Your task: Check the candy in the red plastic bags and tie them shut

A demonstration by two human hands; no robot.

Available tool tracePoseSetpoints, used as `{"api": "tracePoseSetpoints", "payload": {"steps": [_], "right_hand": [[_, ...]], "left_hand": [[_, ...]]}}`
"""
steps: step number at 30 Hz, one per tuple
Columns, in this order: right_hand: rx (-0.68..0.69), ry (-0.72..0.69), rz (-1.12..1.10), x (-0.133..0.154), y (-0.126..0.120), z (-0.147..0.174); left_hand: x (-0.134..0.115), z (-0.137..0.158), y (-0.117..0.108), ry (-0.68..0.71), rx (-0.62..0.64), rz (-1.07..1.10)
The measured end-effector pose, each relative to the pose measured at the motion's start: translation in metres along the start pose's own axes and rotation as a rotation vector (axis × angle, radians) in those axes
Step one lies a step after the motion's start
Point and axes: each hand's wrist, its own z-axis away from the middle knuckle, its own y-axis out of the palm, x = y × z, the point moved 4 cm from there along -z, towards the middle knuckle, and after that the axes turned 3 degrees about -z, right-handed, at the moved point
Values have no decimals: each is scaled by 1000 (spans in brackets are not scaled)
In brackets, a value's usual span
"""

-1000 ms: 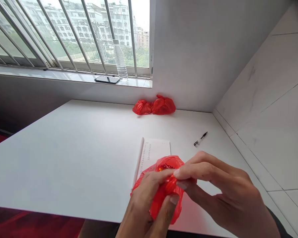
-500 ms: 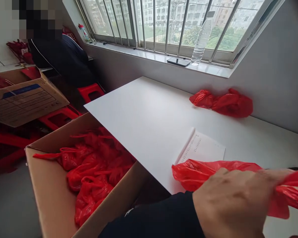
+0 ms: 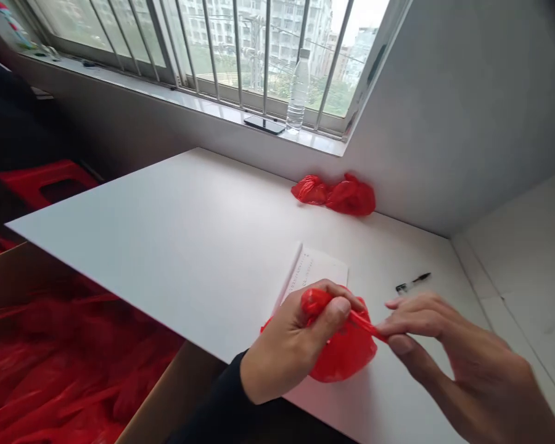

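Observation:
My left hand (image 3: pixel 296 345) is closed around the gathered top of a red plastic bag (image 3: pixel 346 354), whose rounded body hangs below and behind the fingers over the white table. My right hand (image 3: pixel 448 351) pinches a thin twisted strip of the same bag between thumb and fingers, stretched out to the right of the left hand. What the bag contains is hidden. Behind it a white sheet or booklet (image 3: pixel 326 265) with small print lies on the table, partly covered by the left hand and the bag.
A cardboard box (image 3: pixel 157 394) full of red plastic bags (image 3: pixel 65 364) stands at lower left, below the edge of the white table (image 3: pixel 166 216). More red bags (image 3: pixel 351 196) lie against the wall. A pen (image 3: pixel 414 282) is at right. The sill holds a water bottle (image 3: pixel 298 92) and a phone (image 3: pixel 264 125).
My view has swung to the right. The red bag, earlier stretched out lengthwise, is now bunched in my left hand, and my right hand has come fully into view pulling a strip of it.

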Motion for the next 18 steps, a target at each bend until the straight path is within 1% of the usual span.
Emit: {"api": "tracePoseSetpoints", "payload": {"steps": [1, 3, 4, 6, 9, 11, 13, 14, 16, 18], "right_hand": [[20, 36, -40, 5, 4, -4], [6, 139, -131, 6, 13, -10], [-2, 189, -183, 3, 18, -12], [62, 289, -333, -7, 31, -15], [173, 471, -567, -26, 49, -17], [198, 558, -633, -36, 54, -18], [245, 593, -651, -41, 58, -19], [283, 593, -654, -41, 61, -20], [357, 563, -655, -41, 67, -21], [394, 513, -672, -41, 71, -23]], "left_hand": [[-1, -1, -3, 3, 17, -52], [-3, -1, -6, 21, 55, -140], [-3, -1, -6, 44, 67, -178], [-4, 1, -8, 104, 55, -278], [0, 3, -10, 233, -34, -528], [1, 3, -12, 387, -139, -701], [4, 5, -13, 554, -258, -810], [6, 5, -14, 611, -306, -836], [11, 6, -16, 676, -351, -845], [17, 7, -18, 696, -354, -861]]}}
